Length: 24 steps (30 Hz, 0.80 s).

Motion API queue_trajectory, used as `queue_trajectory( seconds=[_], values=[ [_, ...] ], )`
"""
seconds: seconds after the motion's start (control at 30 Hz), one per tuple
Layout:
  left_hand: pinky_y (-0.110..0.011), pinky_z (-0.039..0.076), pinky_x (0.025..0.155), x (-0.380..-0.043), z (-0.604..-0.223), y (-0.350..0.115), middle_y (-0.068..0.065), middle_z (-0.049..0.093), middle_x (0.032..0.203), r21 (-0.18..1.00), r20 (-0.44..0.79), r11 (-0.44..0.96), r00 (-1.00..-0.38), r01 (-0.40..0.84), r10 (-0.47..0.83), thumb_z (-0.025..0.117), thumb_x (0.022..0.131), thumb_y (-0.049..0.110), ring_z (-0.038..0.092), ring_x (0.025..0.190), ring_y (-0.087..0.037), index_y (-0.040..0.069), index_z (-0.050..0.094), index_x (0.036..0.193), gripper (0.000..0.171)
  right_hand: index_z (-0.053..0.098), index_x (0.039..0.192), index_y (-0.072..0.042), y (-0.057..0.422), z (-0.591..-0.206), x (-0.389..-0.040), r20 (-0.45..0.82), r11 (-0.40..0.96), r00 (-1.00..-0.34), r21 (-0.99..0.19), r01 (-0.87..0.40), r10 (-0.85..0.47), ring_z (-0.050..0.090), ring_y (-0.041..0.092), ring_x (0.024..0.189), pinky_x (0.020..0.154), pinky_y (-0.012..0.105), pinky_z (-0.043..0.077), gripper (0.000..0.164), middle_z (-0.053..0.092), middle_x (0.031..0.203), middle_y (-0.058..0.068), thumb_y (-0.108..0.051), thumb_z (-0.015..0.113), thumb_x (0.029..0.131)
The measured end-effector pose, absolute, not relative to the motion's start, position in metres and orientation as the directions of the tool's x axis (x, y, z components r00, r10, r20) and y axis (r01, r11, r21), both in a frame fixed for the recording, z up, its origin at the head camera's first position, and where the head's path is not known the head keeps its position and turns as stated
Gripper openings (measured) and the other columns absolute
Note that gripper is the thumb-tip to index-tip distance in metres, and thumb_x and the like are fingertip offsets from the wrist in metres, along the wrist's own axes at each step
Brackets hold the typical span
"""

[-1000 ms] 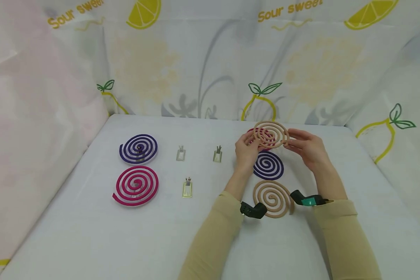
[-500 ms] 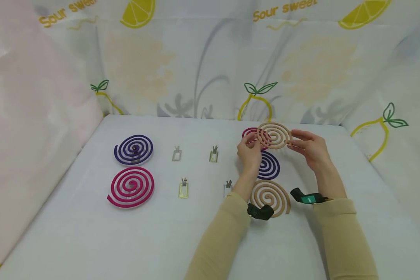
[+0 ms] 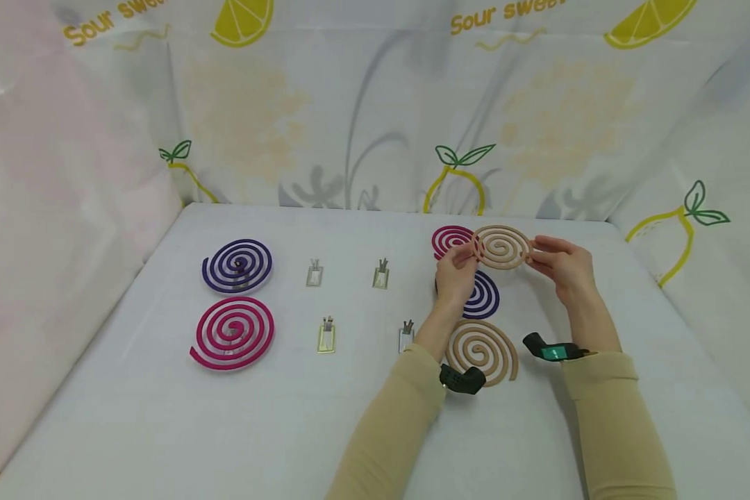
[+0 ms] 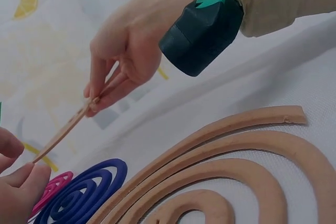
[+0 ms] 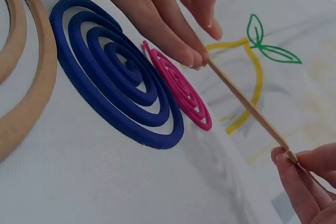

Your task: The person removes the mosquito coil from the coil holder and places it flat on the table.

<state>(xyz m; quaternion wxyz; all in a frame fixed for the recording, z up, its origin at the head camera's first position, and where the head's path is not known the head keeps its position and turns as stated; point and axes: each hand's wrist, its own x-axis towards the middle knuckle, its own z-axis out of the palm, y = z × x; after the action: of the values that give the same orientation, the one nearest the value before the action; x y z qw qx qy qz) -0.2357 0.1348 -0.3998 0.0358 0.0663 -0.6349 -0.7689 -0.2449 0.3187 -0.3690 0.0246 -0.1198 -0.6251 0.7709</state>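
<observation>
Both hands hold a tan mosquito coil (image 3: 501, 245) in the air at the back right of the table. My left hand (image 3: 454, 279) pinches its left edge, my right hand (image 3: 569, 269) its right edge. Both wrist views show this coil edge-on between the fingertips. Behind its left side lies a magenta mosquito coil (image 3: 457, 243), partly overlapped in the head view. Under my left hand is a navy mosquito coil (image 5: 131, 109), its left part hidden from the head camera. Nearer the front lies a second tan mosquito coil (image 3: 478, 350), its front edge covered by the left wrist camera.
At the left, another navy coil (image 3: 239, 264) and another magenta coil (image 3: 234, 326) sit raised on stands. Several small metal coil stands, such as a silver one (image 3: 314, 276) and a gold one (image 3: 326, 339), stand mid-table. A lemon-print cloth (image 3: 325, 104) hangs behind the white table (image 3: 162, 417).
The held tan coil has moved to the right and slightly lower, with both hands following. More of the magenta coil shows behind it. The head view has shifted a little; a stand beside my left wrist now shows.
</observation>
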Motion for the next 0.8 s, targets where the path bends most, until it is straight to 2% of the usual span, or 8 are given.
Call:
queue_trajectory(
  seconds=[0.03, 0.13, 0.27, 0.33, 0.5, 0.6, 0.8],
  values=[
    [-0.019, 0.057, 0.083, -0.236, -0.400, 0.135, -0.014, 0.072, 0.114, 0.978, -0.055, -0.206, -0.990, -0.028, -0.127, 0.061, 0.092, -0.004, 0.069, 0.101, -0.019, -0.001, 0.068, 0.117, 0.026, 0.068, 0.091, -0.016, 0.319, -0.369, -0.245, -0.159, -0.214, -0.968, -0.970, 0.115, 0.197, 0.072, 0.006, 0.073, 0.068, 0.020, 0.060, 0.033, 0.073, 0.084, -0.005, 0.016, 0.058, 0.090],
    [-0.019, 0.056, 0.083, -0.237, -0.402, 0.137, -0.016, 0.071, 0.117, 0.969, -0.060, -0.243, -0.993, -0.035, -0.098, 0.060, 0.092, -0.003, 0.068, 0.102, -0.019, -0.003, 0.066, 0.120, 0.028, 0.066, 0.108, -0.006, 0.320, -0.370, -0.247, -0.169, -0.193, -0.959, -0.973, 0.126, 0.226, 0.071, 0.005, 0.073, 0.068, 0.019, 0.060, 0.029, 0.072, 0.082, -0.007, 0.015, 0.057, 0.090],
    [-0.018, 0.055, 0.078, -0.238, -0.403, 0.140, -0.017, 0.072, 0.116, 0.961, -0.095, -0.267, -0.992, -0.069, -0.085, 0.061, 0.091, -0.003, 0.070, 0.097, -0.022, -0.001, 0.067, 0.120, 0.030, 0.063, 0.111, -0.003, 0.322, -0.373, -0.249, -0.177, -0.188, -0.950, -0.974, 0.130, 0.259, 0.070, 0.004, 0.073, 0.067, 0.018, 0.060, 0.030, 0.072, 0.080, -0.008, 0.017, 0.058, 0.089],
    [-0.019, 0.056, 0.079, -0.237, -0.403, 0.141, -0.018, 0.071, 0.117, 0.957, -0.111, -0.279, -0.990, -0.084, -0.084, 0.061, 0.091, -0.004, 0.070, 0.099, -0.026, -0.001, 0.066, 0.121, 0.030, 0.063, 0.102, -0.008, 0.323, -0.375, -0.249, -0.177, -0.193, -0.948, -0.973, 0.127, 0.266, 0.069, 0.004, 0.074, 0.067, 0.018, 0.059, 0.029, 0.072, 0.079, -0.008, 0.018, 0.058, 0.089],
    [-0.025, 0.058, 0.086, -0.239, -0.404, 0.143, -0.021, 0.069, 0.120, 0.941, -0.124, -0.325, -0.991, -0.098, -0.059, 0.059, 0.092, -0.006, 0.068, 0.108, -0.027, -0.003, 0.063, 0.122, 0.031, 0.064, 0.102, -0.006, 0.324, -0.377, -0.249, -0.182, -0.225, -0.941, -0.967, 0.120, 0.285, 0.070, 0.004, 0.073, 0.066, 0.017, 0.059, 0.028, 0.073, 0.077, -0.006, 0.019, 0.057, 0.089],
    [-0.026, 0.058, 0.088, -0.240, -0.405, 0.145, -0.021, 0.067, 0.123, 0.930, -0.141, -0.347, -0.990, -0.123, -0.027, 0.058, 0.093, -0.005, 0.066, 0.110, -0.028, -0.004, 0.061, 0.125, 0.032, 0.066, 0.094, -0.008, 0.326, -0.378, -0.248, -0.188, -0.261, -0.936, -0.959, 0.109, 0.298, 0.070, 0.005, 0.072, 0.065, 0.018, 0.059, 0.029, 0.073, 0.075, -0.004, 0.020, 0.057, 0.088],
    [-0.028, 0.057, 0.090, -0.244, -0.405, 0.149, -0.016, 0.066, 0.129, 0.915, -0.203, -0.350, -0.979, -0.199, 0.025, 0.055, 0.095, -0.003, 0.065, 0.106, -0.021, -0.002, 0.058, 0.131, 0.036, 0.068, 0.081, -0.012, 0.327, -0.381, -0.247, -0.204, -0.286, -0.917, -0.952, 0.105, 0.344, 0.069, 0.006, 0.069, 0.064, 0.018, 0.059, 0.034, 0.072, 0.071, -0.002, 0.020, 0.058, 0.087]
  ],
)
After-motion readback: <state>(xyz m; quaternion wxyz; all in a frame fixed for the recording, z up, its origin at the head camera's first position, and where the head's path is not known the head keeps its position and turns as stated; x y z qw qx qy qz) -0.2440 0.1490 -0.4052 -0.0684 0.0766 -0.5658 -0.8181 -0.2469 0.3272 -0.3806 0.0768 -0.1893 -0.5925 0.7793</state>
